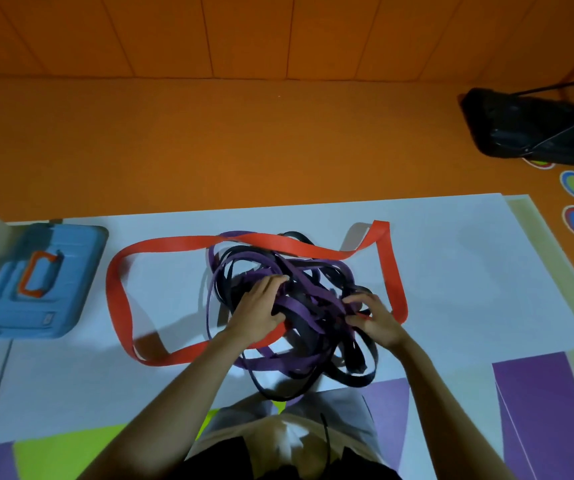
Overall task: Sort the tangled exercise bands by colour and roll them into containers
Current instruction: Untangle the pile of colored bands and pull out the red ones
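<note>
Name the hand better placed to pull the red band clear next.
Left, probably. The red band loops wide on that side and passes by the left hand; the right hand curls into the tangle.

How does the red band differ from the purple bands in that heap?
The red band is wider and spreads out in big open loops; the purple bands are narrower and bunched tightly together with black bands. Both are flat straps lying on the white sheet.

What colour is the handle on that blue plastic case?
The curved handle is orange-red, seen best in head view.
</note>
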`<action>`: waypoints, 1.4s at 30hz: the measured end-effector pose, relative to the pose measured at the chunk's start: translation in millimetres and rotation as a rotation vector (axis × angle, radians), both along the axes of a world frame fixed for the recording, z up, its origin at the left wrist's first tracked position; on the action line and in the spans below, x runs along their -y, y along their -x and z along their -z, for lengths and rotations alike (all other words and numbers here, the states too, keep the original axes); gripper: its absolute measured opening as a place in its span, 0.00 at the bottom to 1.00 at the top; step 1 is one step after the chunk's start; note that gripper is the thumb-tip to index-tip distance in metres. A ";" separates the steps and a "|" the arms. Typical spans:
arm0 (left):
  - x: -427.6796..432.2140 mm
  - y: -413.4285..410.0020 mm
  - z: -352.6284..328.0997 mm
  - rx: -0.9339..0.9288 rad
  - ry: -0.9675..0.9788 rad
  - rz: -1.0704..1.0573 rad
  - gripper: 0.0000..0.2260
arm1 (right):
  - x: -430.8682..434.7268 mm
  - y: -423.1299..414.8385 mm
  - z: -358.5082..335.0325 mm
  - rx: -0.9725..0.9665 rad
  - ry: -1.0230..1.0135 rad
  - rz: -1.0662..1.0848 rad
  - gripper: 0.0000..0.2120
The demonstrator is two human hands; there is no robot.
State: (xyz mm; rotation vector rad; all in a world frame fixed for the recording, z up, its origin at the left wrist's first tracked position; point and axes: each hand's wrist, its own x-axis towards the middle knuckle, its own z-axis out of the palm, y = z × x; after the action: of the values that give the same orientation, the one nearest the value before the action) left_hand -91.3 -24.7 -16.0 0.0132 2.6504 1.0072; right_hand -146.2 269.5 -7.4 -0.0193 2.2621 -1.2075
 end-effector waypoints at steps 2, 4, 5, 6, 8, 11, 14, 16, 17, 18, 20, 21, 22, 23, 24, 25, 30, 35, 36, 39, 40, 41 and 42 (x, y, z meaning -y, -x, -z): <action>-6.4 7.3 0.3 0.020 0.062 0.115 0.39 | 8.5 -8.5 -2.6 0.081 0.093 0.006 0.15; -12.9 11.7 5.0 0.047 0.139 0.225 0.41 | 15.8 -14.1 1.4 0.111 0.120 -0.025 0.14; -15.2 13.4 8.9 0.048 0.174 0.251 0.42 | 18.7 -17.0 2.6 0.109 0.110 -0.051 0.14; -17.2 15.0 12.2 0.026 0.212 0.263 0.43 | 21.1 -19.9 5.0 0.095 0.113 -0.077 0.15; -20.3 18.0 15.0 -0.065 0.300 0.291 0.41 | 23.0 -25.1 7.3 0.063 0.120 -0.066 0.15; -25.8 23.2 11.0 -0.187 0.361 0.428 0.40 | 17.0 -30.4 2.5 0.047 0.221 0.016 0.12; -29.1 25.7 3.3 -0.236 0.390 0.491 0.33 | 4.8 -31.1 3.5 0.010 0.334 0.245 0.09; -27.0 25.4 -2.9 -0.291 0.364 0.445 0.27 | -6.9 -29.8 10.0 -0.060 0.320 0.366 0.06; -24.1 24.7 -7.3 -0.287 0.309 0.406 0.25 | -12.0 -28.6 13.4 -0.108 0.259 0.364 0.04; -19.9 23.6 -11.4 -0.259 0.232 0.356 0.25 | -15.9 -27.0 17.1 -0.150 0.182 0.330 0.06; -9.3 21.1 -19.0 -0.176 0.087 0.234 0.25 | -20.7 -25.8 26.2 -0.217 0.030 0.177 0.14; -2.9 20.3 -21.3 -0.156 0.029 0.169 0.26 | -21.7 -26.4 29.0 -0.258 -0.056 0.084 0.16; 3.3 19.6 -23.8 -0.152 -0.024 0.101 0.27 | -23.8 -26.5 36.9 -0.305 -0.138 -0.001 0.18; 10.1 19.4 -25.0 -0.157 -0.056 0.041 0.29 | -25.9 -25.9 44.2 -0.330 -0.231 -0.064 0.20; 16.9 19.7 -25.5 -0.172 -0.051 0.003 0.31 | -29.2 -24.8 52.6 -0.333 -0.313 -0.106 0.21; 23.8 20.3 -25.1 -0.203 -0.014 -0.016 0.34 | -31.4 -24.5 57.6 -0.331 -0.394 -0.127 0.21; 47.6 22.7 -17.5 -0.236 0.244 -0.033 0.34 | -29.4 -18.2 49.5 -0.230 -0.560 -0.188 0.20; 42.0 18.0 -9.4 -0.209 0.373 0.034 0.31 | -15.4 -24.0 32.5 -0.383 -0.635 -0.059 0.13; 38.1 17.5 -8.4 -0.207 0.387 0.065 0.31 | -13.5 -27.4 32.4 -0.475 -0.577 -0.003 0.12; 19.6 17.0 -8.3 -0.178 0.414 0.169 0.30 | -7.2 -42.3 32.1 -0.444 -0.405 0.152 0.08; 12.3 16.7 -8.5 -0.176 0.417 0.189 0.30 | -4.4 -48.6 30.8 -0.358 -0.408 0.168 0.06; 5.5 16.7 -8.4 -0.182 0.416 0.199 0.31 | -3.6 -54.9 34.6 -0.295 -0.424 0.177 0.05; -0.6 16.7 -8.0 -0.187 0.410 0.206 0.31 | -3.2 -61.5 37.3 -0.255 -0.442 0.184 0.06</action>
State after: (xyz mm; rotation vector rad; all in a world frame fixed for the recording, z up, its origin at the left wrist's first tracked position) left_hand -108.0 -24.1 -8.0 0.2966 2.9002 0.4049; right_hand -84.7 272.7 -44.6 0.2184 2.7617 -0.8003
